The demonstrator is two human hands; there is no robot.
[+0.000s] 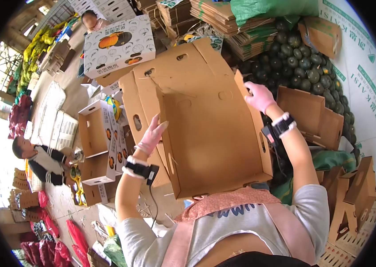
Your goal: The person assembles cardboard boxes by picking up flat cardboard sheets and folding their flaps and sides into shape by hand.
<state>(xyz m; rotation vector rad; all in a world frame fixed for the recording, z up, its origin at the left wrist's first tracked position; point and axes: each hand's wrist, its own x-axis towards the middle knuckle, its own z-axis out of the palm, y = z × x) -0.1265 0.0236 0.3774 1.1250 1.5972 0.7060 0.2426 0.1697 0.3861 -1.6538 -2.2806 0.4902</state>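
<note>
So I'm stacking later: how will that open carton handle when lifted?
The carton probably feels light: it shows nothing inside. The left hand and right hand brace opposite walls, so it likely flexes. Loose flaps may swing.

Open cardboard box (pixel 206 129) centre, held between hands: left hand (pixel 151 135) on left wall, right hand (pixel 259 97) on right wall top. Pile of squashes (pixel 303 66) behind right of box. Stacked flat cartons (pixel 214 15) behind. Printed box (pixel 119 44) behind left. Seated person (pixel 41 160) far left, beside open boxes (pixel 97 147).
</note>
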